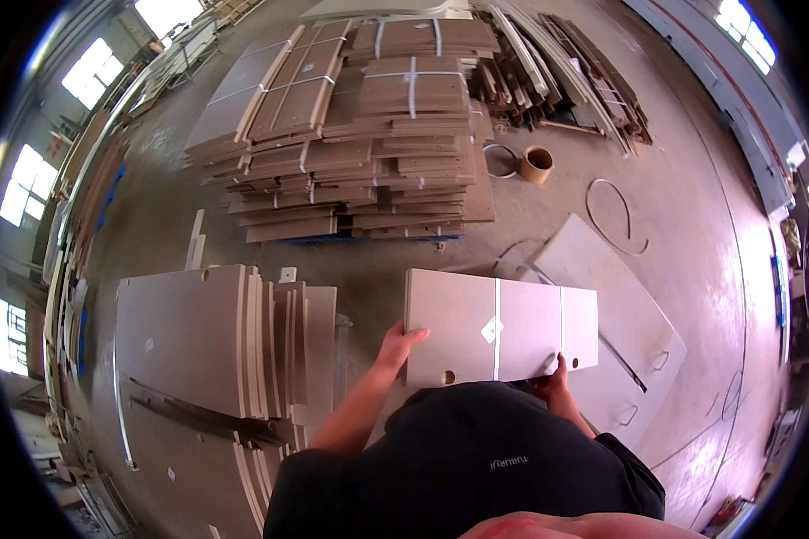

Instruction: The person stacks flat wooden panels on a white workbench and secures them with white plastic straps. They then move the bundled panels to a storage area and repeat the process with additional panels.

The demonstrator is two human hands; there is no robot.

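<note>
In front of my body is a bundle of flat grey-brown boards (pixel 530 323), tied with two white straps and marked with a pale diamond-shaped label. Round holes show near its lower edge. My left hand (pixel 399 347) grips the bundle's left edge, thumb on the top face and the other fingers hidden behind. At the near edge, toward the right strap, my right hand (pixel 554 381) holds on with fingers partly out of sight under the boards. A small white thing (pixel 550 364) lies by that thumb; what it is I cannot make out.
A tall pile of strapped boards (pixel 413 171) stands ahead. More boards (pixel 184 332) are stacked at my left. Beyond the bundle, a large pale sheet (pixel 602 269) lies on the right, with a brown tube (pixel 536 165) and long scrap strips (pixel 557 72) farther off.
</note>
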